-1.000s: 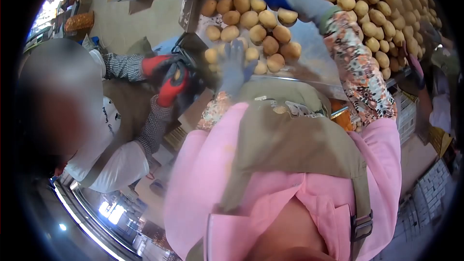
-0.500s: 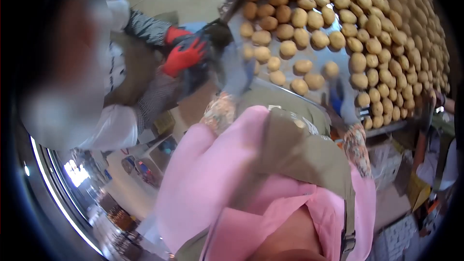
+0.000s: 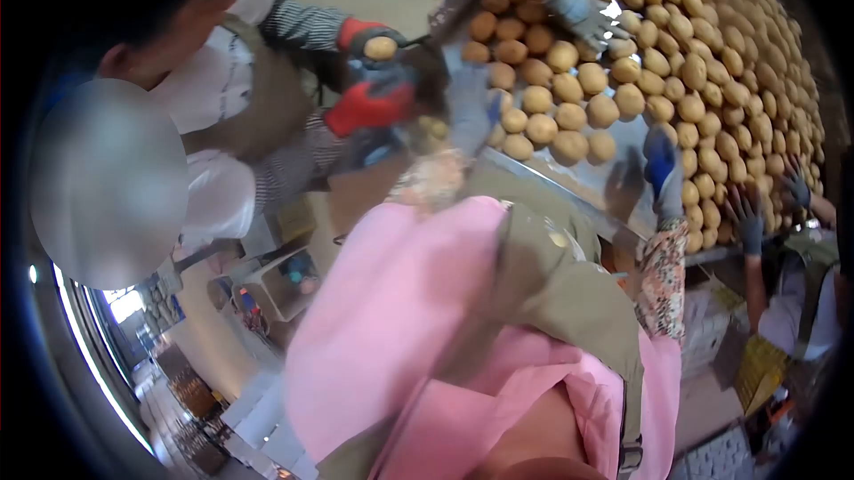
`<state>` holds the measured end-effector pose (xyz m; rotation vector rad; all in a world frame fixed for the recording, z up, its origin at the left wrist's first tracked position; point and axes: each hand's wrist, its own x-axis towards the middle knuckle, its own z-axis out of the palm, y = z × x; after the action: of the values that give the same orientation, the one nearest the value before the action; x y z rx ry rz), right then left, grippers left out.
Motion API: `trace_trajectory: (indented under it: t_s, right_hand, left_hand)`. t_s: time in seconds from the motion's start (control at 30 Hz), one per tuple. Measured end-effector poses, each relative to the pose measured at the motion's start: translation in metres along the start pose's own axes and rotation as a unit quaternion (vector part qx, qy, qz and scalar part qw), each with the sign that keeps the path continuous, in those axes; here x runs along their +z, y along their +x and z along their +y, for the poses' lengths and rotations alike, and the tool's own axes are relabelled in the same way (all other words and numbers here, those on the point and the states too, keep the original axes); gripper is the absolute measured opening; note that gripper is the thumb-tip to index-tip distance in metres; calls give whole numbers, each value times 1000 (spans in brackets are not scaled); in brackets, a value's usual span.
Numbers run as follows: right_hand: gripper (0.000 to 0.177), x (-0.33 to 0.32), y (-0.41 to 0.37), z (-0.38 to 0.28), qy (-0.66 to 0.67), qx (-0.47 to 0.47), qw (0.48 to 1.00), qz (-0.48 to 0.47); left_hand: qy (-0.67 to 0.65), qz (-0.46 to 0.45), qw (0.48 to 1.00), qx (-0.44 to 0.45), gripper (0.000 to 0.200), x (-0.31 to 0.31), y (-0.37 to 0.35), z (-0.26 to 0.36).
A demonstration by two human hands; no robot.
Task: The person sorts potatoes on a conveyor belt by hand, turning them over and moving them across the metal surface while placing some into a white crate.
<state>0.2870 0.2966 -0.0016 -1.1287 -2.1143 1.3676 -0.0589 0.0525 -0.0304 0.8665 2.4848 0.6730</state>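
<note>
Many potatoes (image 3: 703, 80) cover a shiny metal table (image 3: 623, 186). My left hand (image 3: 471, 111), in a grey and blue glove, is at the left edge of the potatoes; it is blurred and its grip does not show. A smeared potato (image 3: 433, 129) appears just left of that wrist. My right hand (image 3: 663, 169), in a blue and grey glove, rests on the table against the potatoes with fingers stretched out, holding nothing visible. Between my hands lies a smaller group of potatoes (image 3: 569, 115).
At left, a co-worker in red and grey gloves (image 3: 369, 106) has a potato (image 3: 381, 48) in one hand. Another person's gloved hand (image 3: 587, 17) reaches over the potatoes from the top. At right, a third person's gloved hands (image 3: 747, 209) touch the pile. Cardboard boxes (image 3: 280, 284) stand below left.
The loose potatoes near me have bunched closer together. My left hand has moved right and up, my right hand slightly right. A gloved hand has come in from the top.
</note>
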Motion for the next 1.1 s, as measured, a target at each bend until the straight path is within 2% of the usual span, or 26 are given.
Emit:
trace_trajectory:
  t_s: [0.03, 0.07, 0.1, 0.13, 0.17, 0.2, 0.23, 0.3, 0.37, 0.43, 0.47, 0.5, 0.53, 0.57, 0.63, 0.7, 0.77, 0.8, 0.83, 0.9, 0.93, 0.97, 1.0, 1.03, 1.07, 1.1]
  right_hand:
    - [41, -28, 7, 1, -19, 58, 994, 94]
    - [40, -49, 2, -11, -240, 1, 955, 172]
    - [39, -64, 0, -21, -446, -65, 862, 233]
    - [42, -80, -8, -4, -483, -72, 856, 170]
    - [47, -84, -21, 19, -507, 26, 860, 51]
    - [52, -69, -32, 49, -479, -2, 877, 43]
    - [56, -57, -38, 73, -450, -31, 892, 35]
    - [52, -14, -52, 67, -480, -89, 872, 37]
    - [49, 31, -41, -62, -343, 57, 935, -68]
    - [54, 32, -34, -87, -414, -1, 893, -179]
    - [36, 18, -13, -64, -207, -146, 955, -157]
    - [32, 7, 5, -114, -66, 164, 965, -196]
    - [32, -3, 26, -74, -99, 25, 987, -122]
    - [32, -1, 39, -68, -99, 32, 987, -122]
    - [34, 3, 64, -68, -217, -95, 966, -101]
    - [38, 9, 68, -73, -330, -217, 916, -79]
    - [45, 50, 36, -84, -302, -83, 907, -282]
    - [47, 79, 13, -92, -367, -104, 894, -233]
    - [49, 106, -6, -96, -429, -124, 876, -181]
    - [47, 135, -20, -102, -272, -36, 941, -198]
    - [45, 139, -28, -113, -335, -66, 912, -226]
    - [45, 140, -32, -115, -333, -65, 913, -228]
    - [45, 141, -35, -117, -165, -36, 963, -212]
    - [44, 141, -34, -119, 8, -11, 982, -186]
    - [41, 130, -34, -145, 47, 80, 980, -179]
    - [41, 125, -37, -148, 42, 76, 981, -173]
  left_hand:
    - [-129, -11, 989, -76, 66, 16, 11, -32]
    - [-130, 73, 989, 26, 66, 18, -4, -39]
    - [-131, 163, 970, 124, 66, 19, -18, -46]
    - [-145, 159, 974, 75, 66, 7, -32, -33]
    - [-157, 158, 975, 24, 66, -11, -41, -20]
    - [-148, 79, 986, 8, 77, -21, -30, -31]
    - [-153, 81, 985, 0, 77, -32, -29, -21]
    - [-170, -24, 985, -11, 75, -56, -32, 4]
    - [-108, 13, 994, 31, 71, -26, -18, -37]
    - [-56, 8, 994, 90, 69, -17, -9, -42]
    - [-70, 1, 995, 69, 69, -23, -14, -29]
    - [-41, 60, 994, 83, 70, -13, -20, -32]
    - [-108, 25, 994, 17, 67, -16, -29, -29]
    - [-171, -10, 984, -53, 65, -21, -37, -28]
    - [-138, -27, 988, -62, 61, -25, -46, -36]
    - [-105, -46, 991, -71, 57, -36, -55, -26]
    - [-95, -29, 991, -95, 47, -58, -61, 4]
    - [-66, -6, 998, -18, 44, -65, -65, 15]
    - [-66, -2, 998, -21, 44, -62, -62, 20]
    - [-366, 14, 916, -161, 42, -58, -69, 35]
    - [-453, -39, 879, -140, 40, -62, -72, 46]
    - [-452, -38, 880, -142, 40, -61, -76, 48]
    - [-397, -44, 917, -19, 38, -59, -76, 49]
    - [-335, -46, 935, 109, 39, -56, -74, 54]
    - [-567, -139, 796, -159, 39, -73, -79, 91]
    - [-571, -141, 794, -152, 39, -68, -79, 92]
